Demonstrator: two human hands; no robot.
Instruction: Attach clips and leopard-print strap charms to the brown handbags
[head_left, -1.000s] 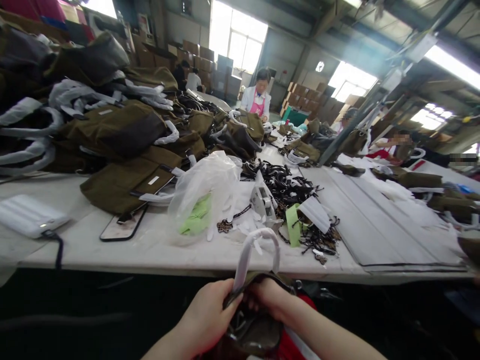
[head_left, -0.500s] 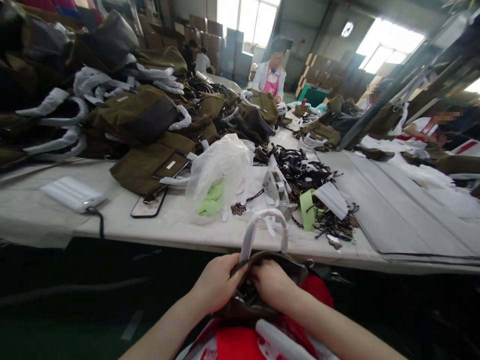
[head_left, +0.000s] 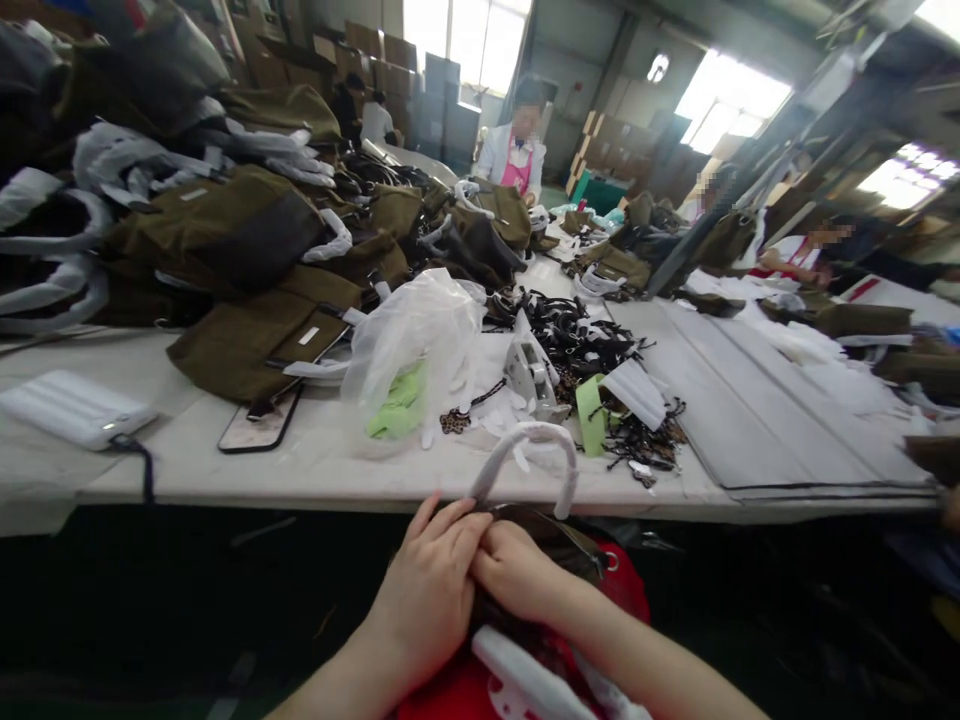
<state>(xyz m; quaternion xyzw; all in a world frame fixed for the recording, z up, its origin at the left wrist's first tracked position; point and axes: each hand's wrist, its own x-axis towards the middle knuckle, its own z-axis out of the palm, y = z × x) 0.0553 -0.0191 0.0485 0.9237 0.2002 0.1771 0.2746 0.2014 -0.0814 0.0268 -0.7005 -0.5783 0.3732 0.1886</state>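
more fingers of the left hand (head_left: 436, 578) show at the bag (head_left: 553, 532) than before

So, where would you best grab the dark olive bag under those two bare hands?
Probably by the top of its arched, white-wrapped handle, from above: that loop stands up exposed, while the left hand and right hand cover part of the dark olive bag just below.

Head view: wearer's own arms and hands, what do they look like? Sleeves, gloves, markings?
Left hand and right hand are ungloved. Forearms are sleeveless where visible. No watch, rings, cables or markings discernible. Red cloth below, possibly an apron.
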